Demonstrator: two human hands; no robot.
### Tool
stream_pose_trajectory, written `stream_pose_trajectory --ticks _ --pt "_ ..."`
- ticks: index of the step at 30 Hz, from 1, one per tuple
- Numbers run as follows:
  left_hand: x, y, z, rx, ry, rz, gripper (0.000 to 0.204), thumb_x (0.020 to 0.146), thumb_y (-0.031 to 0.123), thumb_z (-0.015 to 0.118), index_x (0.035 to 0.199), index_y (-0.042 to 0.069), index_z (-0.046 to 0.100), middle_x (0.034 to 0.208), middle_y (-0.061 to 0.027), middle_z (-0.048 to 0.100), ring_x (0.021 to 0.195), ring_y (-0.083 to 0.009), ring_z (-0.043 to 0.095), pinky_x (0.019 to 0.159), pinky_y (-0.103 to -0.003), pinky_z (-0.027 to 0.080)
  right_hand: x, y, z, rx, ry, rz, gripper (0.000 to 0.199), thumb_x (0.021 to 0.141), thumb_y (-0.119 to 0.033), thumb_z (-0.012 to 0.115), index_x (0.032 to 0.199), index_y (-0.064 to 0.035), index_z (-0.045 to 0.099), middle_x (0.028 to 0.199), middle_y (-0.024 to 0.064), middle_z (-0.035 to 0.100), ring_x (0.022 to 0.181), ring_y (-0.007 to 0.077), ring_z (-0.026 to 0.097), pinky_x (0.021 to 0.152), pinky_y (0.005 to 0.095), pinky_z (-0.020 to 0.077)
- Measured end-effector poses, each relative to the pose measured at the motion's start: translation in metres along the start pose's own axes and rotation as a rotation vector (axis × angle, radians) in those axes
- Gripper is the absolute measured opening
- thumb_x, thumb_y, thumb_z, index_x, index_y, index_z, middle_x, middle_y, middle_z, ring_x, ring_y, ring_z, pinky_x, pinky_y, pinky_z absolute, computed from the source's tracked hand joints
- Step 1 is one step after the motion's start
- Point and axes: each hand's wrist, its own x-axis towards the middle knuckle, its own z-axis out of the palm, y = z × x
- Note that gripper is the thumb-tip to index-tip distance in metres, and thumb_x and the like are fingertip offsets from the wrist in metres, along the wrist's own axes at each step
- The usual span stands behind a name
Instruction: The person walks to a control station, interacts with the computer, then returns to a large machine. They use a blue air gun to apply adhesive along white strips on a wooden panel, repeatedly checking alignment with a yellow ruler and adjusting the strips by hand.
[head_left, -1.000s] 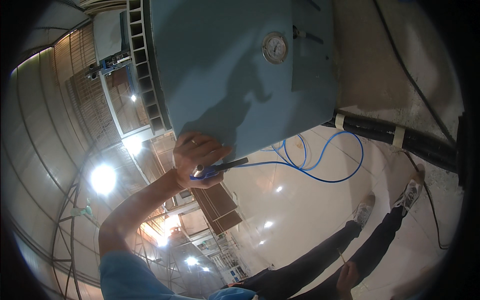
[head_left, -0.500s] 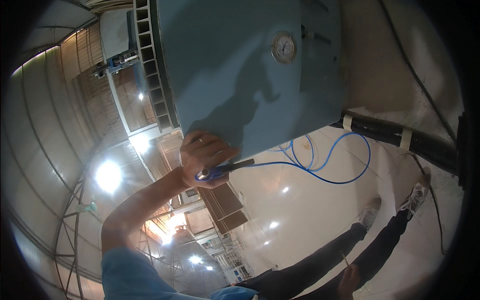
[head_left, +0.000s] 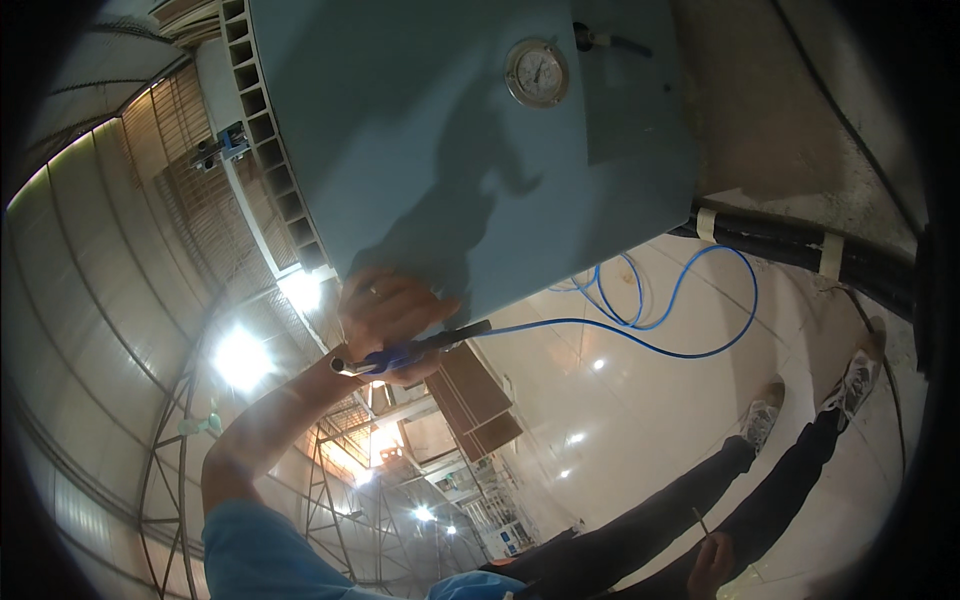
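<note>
My left hand [head_left: 395, 312] is closed around a blue-bodied air tool, apparently an air blow gun [head_left: 400, 355], with a short metal tube at its left end. A thin blue air hose [head_left: 590, 322] runs from the tool's black end toward the right. The hand is at the lower edge of a blue-grey cabinet [head_left: 380, 150], with its fingers against or very close to the panel. Far lower right, by my dark trousers, my right hand [head_left: 711, 562] is closed on a thin stick [head_left: 700, 522] whose kind I cannot make out.
A round pressure gauge [head_left: 537, 73] sits on the panel beside a black hose fitting [head_left: 585, 38]. The blue hose loops above the pale floor. A thick black wrapped pipe [head_left: 770, 236] with pale tape bands runs at right. Brown boards [head_left: 470, 400] lie beyond my left arm.
The view has shifted, with the cabinet now further left and my legs further right. My left hand has moved slightly left in view, and more of the tool's metal tube shows.
</note>
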Motion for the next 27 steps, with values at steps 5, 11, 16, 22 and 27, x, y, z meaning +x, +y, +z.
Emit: stream_pose_trajectory --ticks 5,11,16,22,27 --pt "-0.002 -0.003 0.001 -0.027 0.019 0.018 0.036 0.07 0.035 0.063 0.095 0.018 0.082 0.077 0.0003 0.074 0.076 -0.0186 0.07 0.093 -0.042 0.046 0.003 -0.001 -0.001 -0.029 0.045 -0.087 0.027 0.108 -0.026 0.057 0.108 -0.0021 0.069 0.096 0.0155 0.072 0.084 0.0329 0.07 0.074 0.0419 0.0552" --pt "-0.001 -0.002 0.0 -0.021 0.006 0.017 0.036 0.069 0.035 0.064 0.095 0.018 0.082 0.078 0.0005 0.075 0.077 -0.0176 0.07 0.093 -0.042 0.046 0.003 0.004 0.004 -0.028 0.053 -0.092 0.026 0.108 -0.026 0.056 0.108 -0.0027 0.069 0.093 0.0153 0.071 0.082 0.0328 0.069 0.071 0.0417 0.0542" --pt "-0.002 -0.002 0.002 -0.032 0.022 0.02 0.036 0.066 0.032 0.065 0.095 0.018 0.082 0.079 0.0002 0.075 0.078 -0.0179 0.069 0.091 -0.042 0.046 0.001 0.008 0.006 -0.031 0.019 -0.03 0.026 0.108 -0.026 0.057 0.109 -0.004 0.069 0.095 0.0156 0.072 0.083 0.034 0.069 0.073 0.0435 0.0541" --pt "-0.002 -0.002 0.002 -0.037 0.035 0.008 0.041 0.058 0.028 0.066 0.095 0.018 0.082 0.079 0.0007 0.074 0.077 -0.0177 0.069 0.089 -0.041 0.046 0.001 0.007 0.006 -0.032 0.059 -0.069 0.024 0.107 -0.025 0.058 0.107 -0.0043 0.07 0.096 0.016 0.072 0.083 0.0346 0.069 0.073 0.0441 0.054" --pt "-0.003 -0.001 0.002 -0.028 0.024 -0.001 0.044 0.055 0.026 0.067 0.095 0.018 0.082 0.079 0.0012 0.074 0.077 -0.0175 0.069 0.09 -0.042 0.046 0.001 0.009 0.005 -0.046 0.034 -0.076 0.022 0.107 -0.022 0.058 0.108 -0.0034 0.07 0.097 0.0153 0.073 0.083 0.034 0.07 0.071 0.0429 0.0551"
